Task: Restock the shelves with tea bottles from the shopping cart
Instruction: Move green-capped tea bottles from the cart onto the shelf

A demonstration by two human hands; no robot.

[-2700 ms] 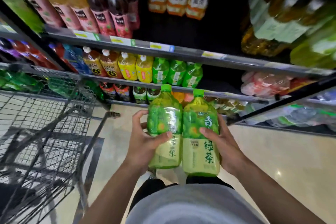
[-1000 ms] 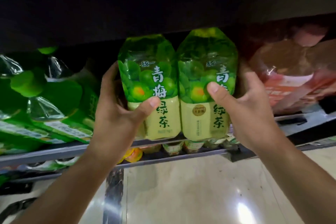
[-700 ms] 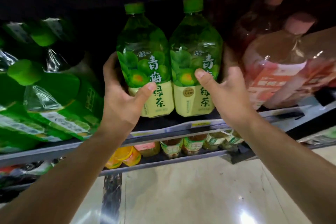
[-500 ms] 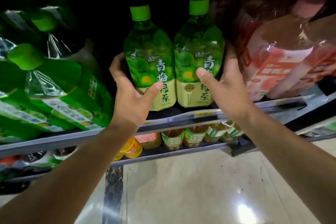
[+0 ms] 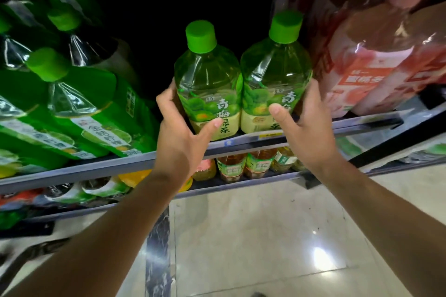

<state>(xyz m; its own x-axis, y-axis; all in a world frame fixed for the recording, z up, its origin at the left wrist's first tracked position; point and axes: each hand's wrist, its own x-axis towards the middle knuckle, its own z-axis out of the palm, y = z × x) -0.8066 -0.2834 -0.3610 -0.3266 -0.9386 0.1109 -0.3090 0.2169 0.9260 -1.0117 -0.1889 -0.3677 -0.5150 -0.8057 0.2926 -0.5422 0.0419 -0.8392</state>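
Left bottle: the green tea bottle on my left [image 5: 208,89] stands on the shelf [image 5: 241,143], between the dark-green bottles [image 5: 72,103] on one side and its twin on the other.
Right bottle: the second green tea bottle [image 5: 276,79] stands touching the first, with the pink-labelled bottles [image 5: 376,75] just beside it.
Left hand: my left hand [image 5: 183,132] wraps the outer flank of its bottle, thumb across the label front, fingers round the far side; closed on it, though I cannot tell how hard.
Right hand: my right hand [image 5: 306,125] mirrors that on the other bottle, thumb on the label.
Weight: both look full, so I judge them heavy, with the liquid apt to slosh.
Surface: thin clear plastic and a glossy label; probably slick, and the wall likely gives if I squeeze.
Best hold: low on the labelled body, where the wall is broad; the neck is too narrow for a firm carry.
Long axis: near vertical on both.
Pointing: green caps [image 5: 201,36] up, bases on the shelf, labels facing me.
Risk: a sideways shove may tip one into its neighbours.
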